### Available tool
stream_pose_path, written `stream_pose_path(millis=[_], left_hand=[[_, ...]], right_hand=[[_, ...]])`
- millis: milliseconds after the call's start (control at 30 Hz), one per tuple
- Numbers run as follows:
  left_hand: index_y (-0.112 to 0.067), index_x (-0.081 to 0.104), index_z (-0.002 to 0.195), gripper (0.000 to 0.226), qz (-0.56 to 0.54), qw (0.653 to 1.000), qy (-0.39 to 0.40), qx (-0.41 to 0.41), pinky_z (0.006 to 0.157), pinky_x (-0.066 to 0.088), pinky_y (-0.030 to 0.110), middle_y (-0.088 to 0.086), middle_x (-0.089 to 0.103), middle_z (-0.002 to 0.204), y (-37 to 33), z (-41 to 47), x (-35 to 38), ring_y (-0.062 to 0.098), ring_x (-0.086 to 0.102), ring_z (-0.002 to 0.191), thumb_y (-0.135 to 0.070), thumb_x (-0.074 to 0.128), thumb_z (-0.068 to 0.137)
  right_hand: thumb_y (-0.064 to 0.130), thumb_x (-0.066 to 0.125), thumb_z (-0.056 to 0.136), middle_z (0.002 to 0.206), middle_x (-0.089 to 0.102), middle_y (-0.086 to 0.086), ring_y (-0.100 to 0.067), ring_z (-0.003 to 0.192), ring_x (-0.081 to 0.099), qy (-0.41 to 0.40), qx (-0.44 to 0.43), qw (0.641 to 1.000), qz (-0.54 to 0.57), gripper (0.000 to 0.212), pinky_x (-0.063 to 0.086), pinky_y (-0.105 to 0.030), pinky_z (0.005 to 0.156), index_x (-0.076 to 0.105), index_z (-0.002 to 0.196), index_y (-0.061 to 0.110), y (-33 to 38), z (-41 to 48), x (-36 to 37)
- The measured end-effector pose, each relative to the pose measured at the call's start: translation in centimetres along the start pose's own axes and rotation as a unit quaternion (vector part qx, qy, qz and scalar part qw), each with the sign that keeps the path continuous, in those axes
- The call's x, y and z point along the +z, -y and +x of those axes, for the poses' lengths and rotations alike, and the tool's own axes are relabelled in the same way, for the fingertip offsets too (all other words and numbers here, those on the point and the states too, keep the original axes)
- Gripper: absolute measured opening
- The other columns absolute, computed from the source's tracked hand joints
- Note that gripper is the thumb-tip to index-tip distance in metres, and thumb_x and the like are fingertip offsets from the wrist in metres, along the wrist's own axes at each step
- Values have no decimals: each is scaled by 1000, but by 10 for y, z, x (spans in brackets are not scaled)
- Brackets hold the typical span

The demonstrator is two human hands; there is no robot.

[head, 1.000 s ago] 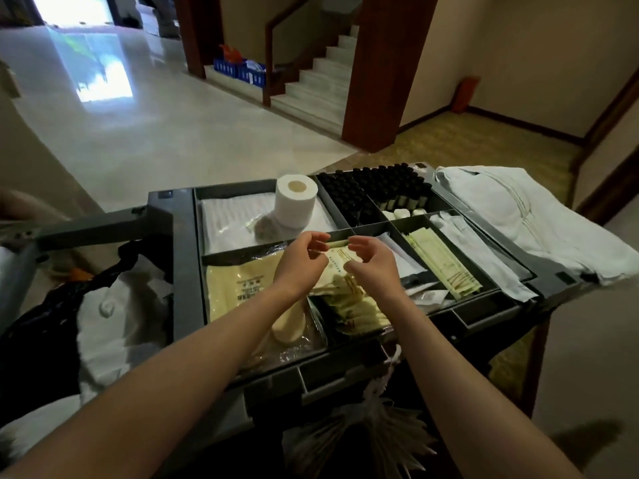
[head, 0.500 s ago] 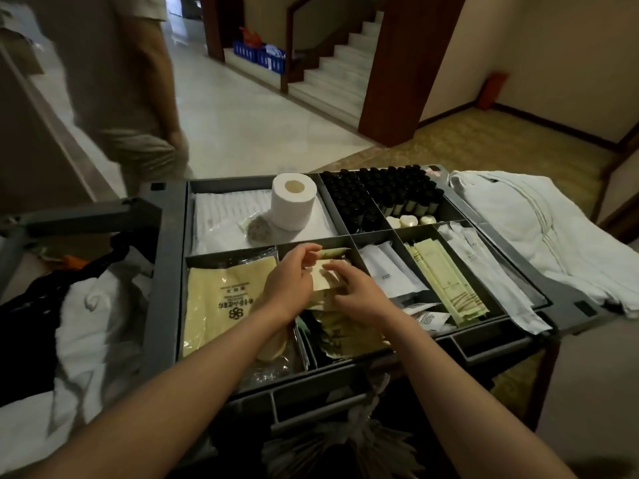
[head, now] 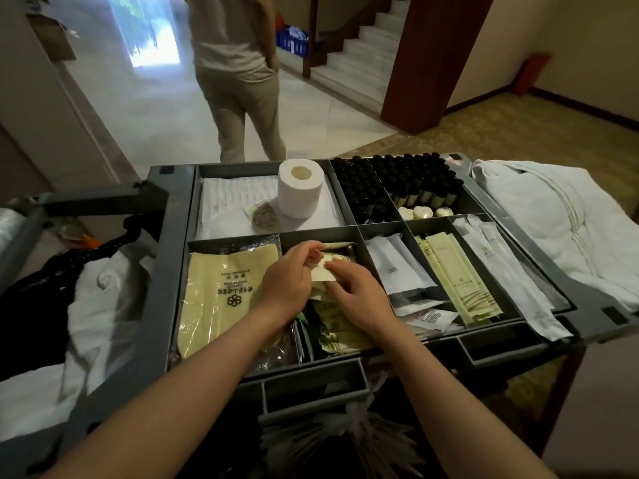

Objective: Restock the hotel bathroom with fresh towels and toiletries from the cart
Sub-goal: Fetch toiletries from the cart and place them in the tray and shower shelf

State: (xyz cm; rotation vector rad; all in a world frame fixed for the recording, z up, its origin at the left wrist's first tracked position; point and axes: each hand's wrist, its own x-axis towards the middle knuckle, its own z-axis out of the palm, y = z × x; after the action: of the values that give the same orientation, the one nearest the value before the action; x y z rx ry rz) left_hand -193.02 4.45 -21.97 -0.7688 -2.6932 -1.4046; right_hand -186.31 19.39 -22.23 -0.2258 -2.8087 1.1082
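The grey housekeeping cart (head: 162, 271) has a divided top tray. Both hands are in its middle front compartment, over a heap of pale yellow toiletry packets (head: 340, 335). My left hand (head: 288, 281) pinches a small yellow packet (head: 325, 271) by its upper edge. My right hand (head: 356, 293) has its fingers on the same packet from the right. A toilet roll (head: 300, 191) stands upright in the back left compartment. Black-capped bottles (head: 380, 181) fill the back right one. Folded white towels (head: 567, 229) lie over the cart's right end.
A person (head: 238, 81) in beige trousers stands just beyond the cart, back turned. Yellow slipper bags (head: 224, 292), white sachets (head: 397, 267) and long yellow packets (head: 456, 281) fill other compartments. Crumpled white linen (head: 100, 305) hangs in the bag at left. Stairs (head: 363, 53) rise behind.
My hands have dropped lower into the compartment and closed together on the packet. A person has walked in from the left and now stands beyond the cart. My view has shifted.
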Motion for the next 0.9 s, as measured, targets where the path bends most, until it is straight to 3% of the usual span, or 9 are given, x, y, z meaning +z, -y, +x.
stream_pose_path(millis=[167,433,500,600,700,800,900], left_hand=[[-29,54,126,43,17,1000,-5,3,88,54,30,-10,65,111,-2,-1,1,4,60,100,-7,38,93],[-28,54,126,32,-14,999,-27,-12,89,53,36,-10,65,113,-3,3,3,5,60,103,-23,36,100],[-27,53,128,31,-53,997,-36,-33,92,51,39,-10,64,118,-7,5,4,7,58,107,-31,36,102],[-27,49,133,37,-119,989,-29,-79,100,47,42,-8,56,130,-13,11,5,8,53,118,-40,41,99],[-28,41,142,62,-142,984,-4,-109,106,43,46,-2,46,143,-25,21,7,14,48,127,-57,43,88],[-20,36,147,78,-237,963,35,-127,110,39,45,5,48,143,-48,30,9,18,46,131,-61,46,82],[-21,36,146,69,-361,914,84,-168,104,46,44,7,56,135,-67,36,11,23,55,124,-56,51,89]], right_hand=[[36,66,85,147,48,4,-13,135,40,23,-15,999,-26,61,34,-32,111,50,143,23,0,-2,0],[23,49,101,149,48,-1,-17,139,39,10,-28,999,-44,43,29,-32,114,49,144,21,1,0,2],[21,47,102,144,54,-1,-18,132,48,-1,-16,1000,-18,42,37,-32,109,49,144,22,0,1,2],[23,42,104,113,68,1,-16,100,63,-48,17,998,45,38,51,-30,83,53,140,24,4,4,0],[22,41,104,86,62,13,-4,80,58,-119,44,985,119,32,44,-21,67,65,124,20,15,11,-9],[19,45,101,88,65,5,-9,83,58,-174,49,970,164,27,42,-24,69,71,108,17,24,16,-18],[22,53,98,98,64,-4,-9,91,56,-199,37,962,184,21,44,-24,74,73,101,17,26,15,-27]])
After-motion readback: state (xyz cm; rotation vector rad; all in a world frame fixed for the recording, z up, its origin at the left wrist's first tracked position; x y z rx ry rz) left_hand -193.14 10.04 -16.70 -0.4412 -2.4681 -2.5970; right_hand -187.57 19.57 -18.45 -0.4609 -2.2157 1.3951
